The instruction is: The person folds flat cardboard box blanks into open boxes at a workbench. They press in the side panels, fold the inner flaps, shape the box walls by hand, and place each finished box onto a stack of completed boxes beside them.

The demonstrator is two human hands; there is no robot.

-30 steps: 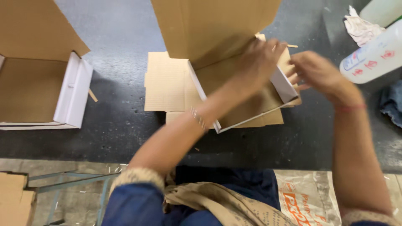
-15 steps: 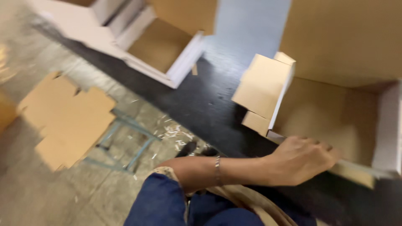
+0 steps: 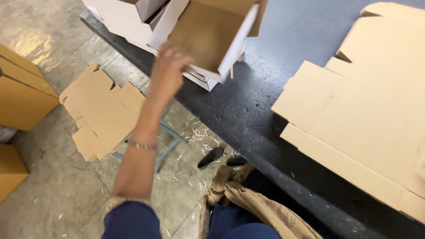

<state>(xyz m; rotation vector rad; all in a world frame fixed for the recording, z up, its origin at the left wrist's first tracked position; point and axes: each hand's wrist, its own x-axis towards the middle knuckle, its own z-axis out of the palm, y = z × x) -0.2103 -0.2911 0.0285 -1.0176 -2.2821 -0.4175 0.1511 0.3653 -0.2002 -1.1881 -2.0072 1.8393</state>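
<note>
My left hand (image 3: 169,66) reaches up and to the left and grips the near edge of a folded cardboard box (image 3: 212,33), brown inside and white outside. The box hangs tilted, open side toward me, over the left end of the dark table (image 3: 265,88). It is right beside a stack of similar white boxes (image 3: 121,17). A thin bracelet sits on that wrist. My right hand is out of view.
Flat cardboard blanks (image 3: 367,115) lie on the table at the right. More flat blanks (image 3: 104,110) rest on a blue stool on the floor at the left. Brown cartons (image 3: 22,95) stand at the far left. Small white scraps litter the floor around my shoes (image 3: 217,156).
My view swung left. The folded box went from in front of me, held in both hands, to the left end of the table, held by my left hand alone.
</note>
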